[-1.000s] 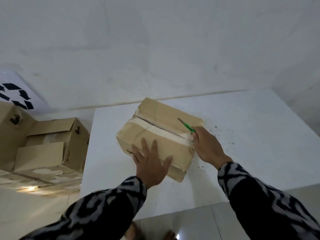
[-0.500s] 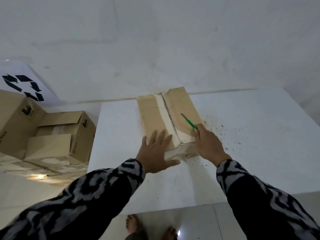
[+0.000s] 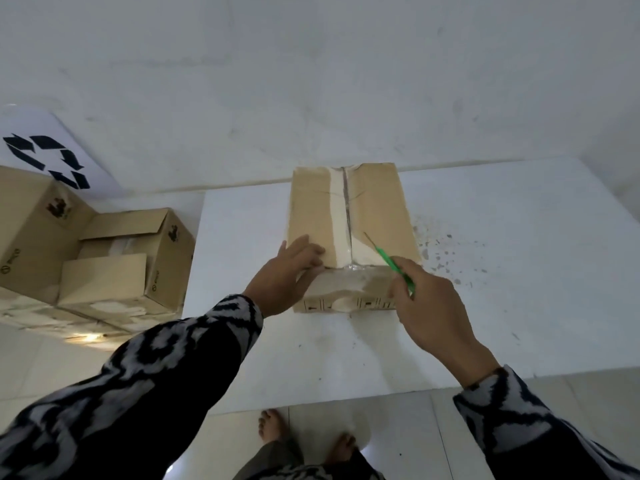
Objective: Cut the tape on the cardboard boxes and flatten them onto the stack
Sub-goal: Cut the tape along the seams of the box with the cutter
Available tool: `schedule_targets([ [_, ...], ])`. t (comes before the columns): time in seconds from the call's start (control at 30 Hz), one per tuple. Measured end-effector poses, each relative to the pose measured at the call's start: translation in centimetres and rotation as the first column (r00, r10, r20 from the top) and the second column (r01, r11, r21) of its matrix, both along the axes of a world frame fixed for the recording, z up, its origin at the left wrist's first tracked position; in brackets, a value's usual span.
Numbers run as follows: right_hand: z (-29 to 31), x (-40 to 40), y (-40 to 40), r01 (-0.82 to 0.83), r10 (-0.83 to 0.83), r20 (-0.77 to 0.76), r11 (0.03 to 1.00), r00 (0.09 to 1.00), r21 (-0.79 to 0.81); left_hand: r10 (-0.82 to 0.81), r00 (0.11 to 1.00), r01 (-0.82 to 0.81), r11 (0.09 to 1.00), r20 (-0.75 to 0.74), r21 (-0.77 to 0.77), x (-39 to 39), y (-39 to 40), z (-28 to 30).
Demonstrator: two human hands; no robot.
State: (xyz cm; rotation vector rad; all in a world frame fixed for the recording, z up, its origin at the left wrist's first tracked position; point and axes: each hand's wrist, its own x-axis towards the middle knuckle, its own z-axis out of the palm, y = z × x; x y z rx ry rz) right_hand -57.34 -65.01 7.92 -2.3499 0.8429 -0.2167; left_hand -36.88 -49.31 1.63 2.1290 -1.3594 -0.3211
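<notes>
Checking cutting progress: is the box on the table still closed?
Closed. The cardboard box's top flaps lie flat, meeting at the centre seam under the tape strip; whether it's partly slit, cannot tell.

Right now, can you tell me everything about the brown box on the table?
The box is plain brown cardboard, a bit dented and creased, and it sits closed on the white table. A pale strip of tape runs along the middle seam of its top, from far edge to near edge. Small black marks are printed low on its near side. The left hand rests on its near left corner. The right hand holds a green cutter, blade over the tape.
</notes>
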Motion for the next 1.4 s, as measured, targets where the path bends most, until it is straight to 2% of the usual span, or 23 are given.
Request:
schedule_targets([
  [0.1, 2.2, -0.8, 1.7, -0.085, 0.084, -0.046, 0.996, 0.995, -0.038, 0.098, 0.994, -0.088, 0.979, 0.049, -0.184, 0.6, -1.0, 1.9],
  [0.23, 3.4, 0.4, 2.3, -0.135, 0.113, -0.120, 0.973, 0.986, -0.187, 0.170, 0.984, -0.146, 0.947, 0.061, -0.287, 1.0, -2.2, 4.2],
  [0.47, 3.9, 2.6, 2.2, -0.166, 0.117, -0.167, 0.934, 0.979, -0.317, 0.185, 0.981, -0.163, 0.947, 0.057, -0.277, 0.8, -2.5, 4.4],
  [0.87, 4.9, 3.9, 2.6, -0.168, 0.038, -0.303, 0.894, 0.952, -0.416, 0.188, 0.980, -0.160, 0.939, 0.065, -0.305, 0.5, -2.9, 4.1],
  [1.0, 5.7, 4.1, 3.4, -0.144, -0.029, -0.390, 0.901, 0.921, -0.409, 0.182, 0.981, -0.153, 0.940, 0.069, -0.307, 0.3, -3.0, 4.2],
  [1.17, 6.2, 4.7, 2.8, -0.161, -0.027, -0.440, 0.909, 0.897, -0.384, 0.180, 0.981, -0.148, 0.940, 0.077, -0.308, 0.3, -3.1, 4.0],
  [1.4, 6.3, 4.1, 2.6, -0.160, -0.026, -0.455, 0.917, 0.890, -0.366, 0.186, 0.978, -0.152, 0.944, 0.094, -0.292, 0.1, -3.3, 3.4],
])
